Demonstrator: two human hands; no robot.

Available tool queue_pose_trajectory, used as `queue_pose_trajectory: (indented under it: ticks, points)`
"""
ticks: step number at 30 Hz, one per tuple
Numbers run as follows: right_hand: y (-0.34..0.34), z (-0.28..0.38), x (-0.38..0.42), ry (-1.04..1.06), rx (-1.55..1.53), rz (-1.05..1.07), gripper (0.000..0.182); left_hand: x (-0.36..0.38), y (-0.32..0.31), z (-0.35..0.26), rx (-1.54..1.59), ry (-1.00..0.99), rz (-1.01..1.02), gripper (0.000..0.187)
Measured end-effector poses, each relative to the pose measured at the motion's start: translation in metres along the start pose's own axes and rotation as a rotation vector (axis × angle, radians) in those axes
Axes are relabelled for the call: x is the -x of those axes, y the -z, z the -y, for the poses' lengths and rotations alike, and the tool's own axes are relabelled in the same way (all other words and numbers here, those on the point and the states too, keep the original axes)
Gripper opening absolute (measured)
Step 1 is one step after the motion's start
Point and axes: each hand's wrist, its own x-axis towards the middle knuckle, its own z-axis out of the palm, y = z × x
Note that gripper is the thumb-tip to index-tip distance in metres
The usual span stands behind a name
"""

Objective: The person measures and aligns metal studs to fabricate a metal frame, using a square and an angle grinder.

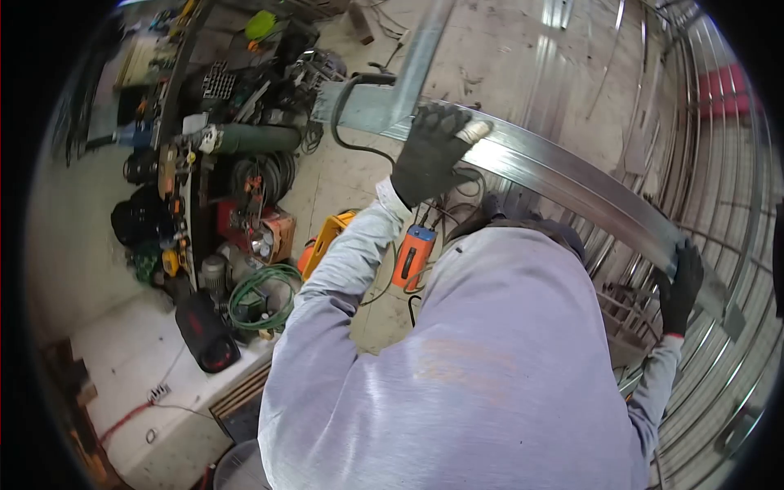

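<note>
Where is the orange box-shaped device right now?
In the head view, the orange device lies on the floor below the left hand, between the left sleeve and the yellow crate.

Your left hand (437, 151) and your right hand (682, 286) both wore black gloves, and the left glove had one pale, whitish fingertip. The metal channel (563, 184) under them was bare silver-grey with bright streaks of reflected light. Your sleeves (343, 269) were pale lavender-grey, with a faint orange smudge across the back. Below, the small box (412, 257) was orange with a blue top. The coiled hose (261, 298) was green, the gas cylinder (249, 139) dark green, and the crate (327, 237) yellow-orange. The curved bars (727, 204) looked silver-grey, and the floor (139, 351) was off-white.
</note>
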Motion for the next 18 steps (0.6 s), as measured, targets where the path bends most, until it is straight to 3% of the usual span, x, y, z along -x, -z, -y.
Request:
queue_pose_trajectory:
  ticks: [2, 4, 7, 10, 11, 15, 18]
  points:
    - [0.0, 0.001, -0.003, -0.017, -0.008, 0.027, 0.072, 0.016, -0.004, -0.014, 0.064, 0.025, -0.212, 0.069]
    - [0.011, 0.001, -0.009, -0.026, 0.006, 0.052, 0.07, 0.033, 0.003, -0.022, 0.131, 0.181, -0.361, 0.061]
    - [0.013, 0.004, -0.01, -0.031, -0.002, 0.061, 0.07, 0.083, -0.02, -0.011, -0.022, 0.609, -0.575, 0.051]
    - [0.014, 0.005, -0.012, 0.001, -0.035, 0.049, 0.071, 0.104, -0.021, 0.009, 0.432, 0.918, -0.728, 0.037]
    - [0.015, 0.005, -0.013, -0.001, -0.043, 0.062, 0.071, 0.112, -0.017, 0.012, 0.557, 1.012, -0.651, 0.036]
    - [0.017, 0.009, -0.016, -0.002, -0.066, 0.077, 0.071, 0.092, 0.013, 0.035, 0.655, 1.046, -0.571, 0.03]
    - [0.02, 0.009, -0.017, -0.008, -0.104, 0.088, 0.07, 0.062, 0.037, 0.057, 0.768, 0.962, -0.459, 0.029]
